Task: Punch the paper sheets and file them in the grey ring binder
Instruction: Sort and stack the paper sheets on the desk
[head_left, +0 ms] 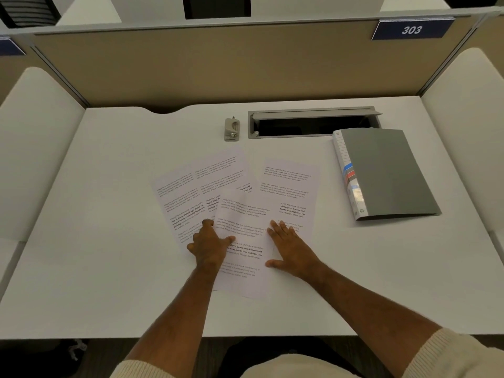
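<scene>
Several printed paper sheets (240, 203) lie fanned and overlapping on the white desk (109, 241). My left hand (211, 245) rests on the left side of the nearest sheet, thumb spread over its text. My right hand (290, 246) lies flat with straight fingers on that sheet's right edge and on the sheet beside it. A small grey hole punch (231, 129) stands behind the sheets. The grey ring binder (387, 173) lies closed at the right, its labelled spine facing left.
An open cable tray (313, 124) is set into the desk behind the binder's far corner. A beige partition (218, 66) with a "303" plate (411, 30) closes the back. White side panels flank the desk on both sides.
</scene>
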Demonstrator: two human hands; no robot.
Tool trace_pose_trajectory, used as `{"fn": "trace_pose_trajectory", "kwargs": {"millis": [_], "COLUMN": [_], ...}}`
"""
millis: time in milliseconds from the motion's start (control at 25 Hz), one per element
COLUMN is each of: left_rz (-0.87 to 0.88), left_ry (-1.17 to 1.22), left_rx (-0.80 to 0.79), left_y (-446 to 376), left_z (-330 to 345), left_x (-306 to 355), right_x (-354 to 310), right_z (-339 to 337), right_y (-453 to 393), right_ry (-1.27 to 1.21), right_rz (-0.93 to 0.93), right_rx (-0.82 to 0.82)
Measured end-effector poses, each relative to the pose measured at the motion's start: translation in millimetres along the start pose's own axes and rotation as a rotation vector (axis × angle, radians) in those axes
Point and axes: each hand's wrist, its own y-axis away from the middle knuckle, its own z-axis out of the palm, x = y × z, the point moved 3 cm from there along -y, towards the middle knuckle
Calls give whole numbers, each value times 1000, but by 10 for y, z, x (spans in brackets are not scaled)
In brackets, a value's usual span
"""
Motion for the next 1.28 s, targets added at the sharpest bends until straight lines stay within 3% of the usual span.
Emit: {"fn": "trace_pose_trajectory", "kwargs": {"millis": [280, 480, 760, 920, 1160, 1280], "left_rz": [74, 133, 207, 240, 159, 36], "left_ry": [267, 367, 578, 667, 769, 698], "left_rx": [-122, -142, -135, -173, -170, -62], "left_y": [106, 163, 192, 189, 61, -182], "left_z": [-237, -484, -738, -721, -617, -578], "left_x": [100, 217, 435, 513, 406, 170], "right_x": [35, 163, 40, -69, -52, -21], "right_z": [4, -108, -509, -700, -845, -880], "right_y": [28, 47, -95, -196, -322, -364], "right_ry": [-218, -625, -1259, -1621, -1552, -1500], "right_rz": [29, 251, 410, 338, 277, 289], "right_rx": [54, 244, 318, 290, 342, 350]}}
